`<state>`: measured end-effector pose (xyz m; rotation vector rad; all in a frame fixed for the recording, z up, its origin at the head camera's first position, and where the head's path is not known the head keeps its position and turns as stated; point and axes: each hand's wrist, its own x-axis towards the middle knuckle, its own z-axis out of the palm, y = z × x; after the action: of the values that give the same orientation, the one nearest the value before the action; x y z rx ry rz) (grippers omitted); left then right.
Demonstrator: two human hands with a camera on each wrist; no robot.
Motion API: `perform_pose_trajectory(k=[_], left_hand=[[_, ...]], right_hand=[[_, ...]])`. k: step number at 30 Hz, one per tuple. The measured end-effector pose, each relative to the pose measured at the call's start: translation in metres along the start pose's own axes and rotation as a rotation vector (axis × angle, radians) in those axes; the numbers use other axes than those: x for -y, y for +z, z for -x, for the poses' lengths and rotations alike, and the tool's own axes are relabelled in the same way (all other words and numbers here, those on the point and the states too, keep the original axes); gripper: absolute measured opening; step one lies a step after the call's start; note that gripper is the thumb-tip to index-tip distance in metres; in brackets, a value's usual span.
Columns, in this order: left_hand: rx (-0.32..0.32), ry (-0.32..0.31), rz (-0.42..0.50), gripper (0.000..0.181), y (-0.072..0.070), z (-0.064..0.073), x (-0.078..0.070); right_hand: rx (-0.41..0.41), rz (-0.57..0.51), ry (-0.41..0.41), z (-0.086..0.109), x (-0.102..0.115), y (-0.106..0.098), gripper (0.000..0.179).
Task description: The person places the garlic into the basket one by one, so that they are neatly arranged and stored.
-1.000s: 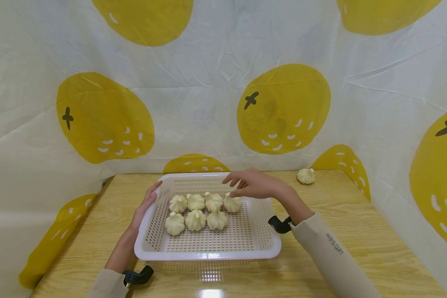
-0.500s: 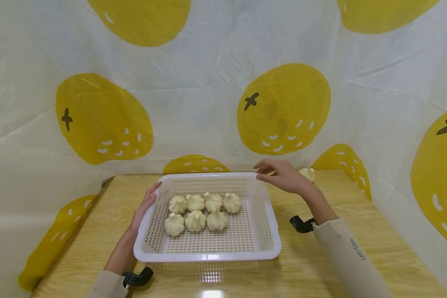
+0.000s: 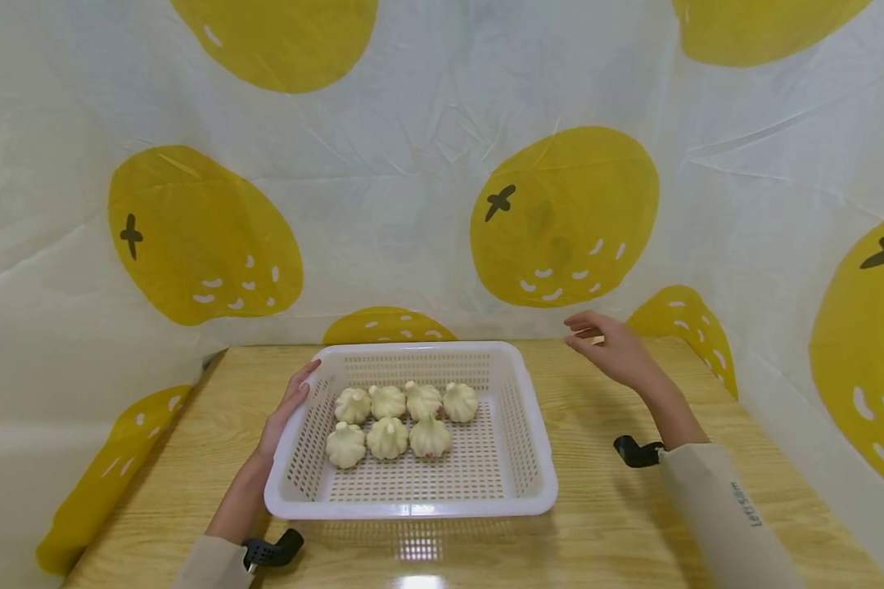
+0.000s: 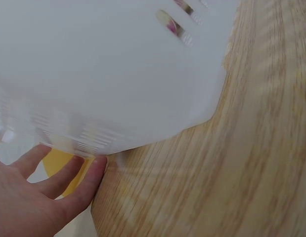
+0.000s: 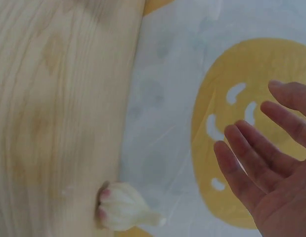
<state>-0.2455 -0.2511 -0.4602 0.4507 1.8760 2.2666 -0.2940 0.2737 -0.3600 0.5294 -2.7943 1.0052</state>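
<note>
A white plastic basket (image 3: 412,509) with slotted walls stands on the wooden table, holding several garlic bulbs (image 3: 387,438) in two rows. My left hand (image 3: 283,413) rests against the basket's left side, fingertips on the rim; in the left wrist view its fingers (image 4: 81,190) are extended and touch the basket edge. Right of the basket, my right hand (image 3: 613,348) is in the air with loosely bent fingers and nothing in them. One loose garlic bulb (image 5: 124,206) lies at the table's back edge in the right wrist view; the right hand mostly hides it in the head view.
The wooden table (image 3: 597,523) runs back to a white curtain (image 3: 398,245) printed with large yellow fruit, which also hangs along both sides. Dark wrist cameras (image 3: 637,451) are strapped on both wrists.
My right hand has moved from above the basket to the right, past its rim, until it is in front of the loose garlic bulb. The left hand and basket have hardly moved.
</note>
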Motion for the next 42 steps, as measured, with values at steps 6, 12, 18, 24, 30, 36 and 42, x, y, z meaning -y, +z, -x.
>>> perform_pose_trajectory(k=[6,12,18,24,30,36,42], left_hand=[[0.006,-0.001,0.006,0.055,0.001,0.0,-0.001],[-0.004,0.006,-0.005,0.054,0.002,0.0,-0.001],[-0.003,0.004,-0.009,0.054,0.001,0.001,-0.002],[-0.003,-0.006,0.007,0.054,0.003,0.002,-0.001],[-0.003,-0.005,0.012,0.054,0.004,0.001,-0.001],[-0.007,-0.004,0.019,0.054,0.003,0.001,0.001],[-0.013,-0.003,0.008,0.055,0.002,0.002,0.001]], right_hand=[[-0.072,-0.007,0.068,0.004,-0.022,-0.008,0.045],[-0.167,-0.01,0.088,0.004,-0.042,-0.008,0.043],[-0.273,-0.008,0.125,0.002,-0.063,-0.003,0.04],[-0.37,0.02,0.129,0.0,-0.086,0.0,0.033],[-0.345,0.001,0.123,0.004,-0.1,0.002,0.039],[-0.255,-0.036,0.175,0.006,-0.111,0.006,0.05],[-0.218,-0.076,0.226,0.001,-0.12,0.009,0.056]])
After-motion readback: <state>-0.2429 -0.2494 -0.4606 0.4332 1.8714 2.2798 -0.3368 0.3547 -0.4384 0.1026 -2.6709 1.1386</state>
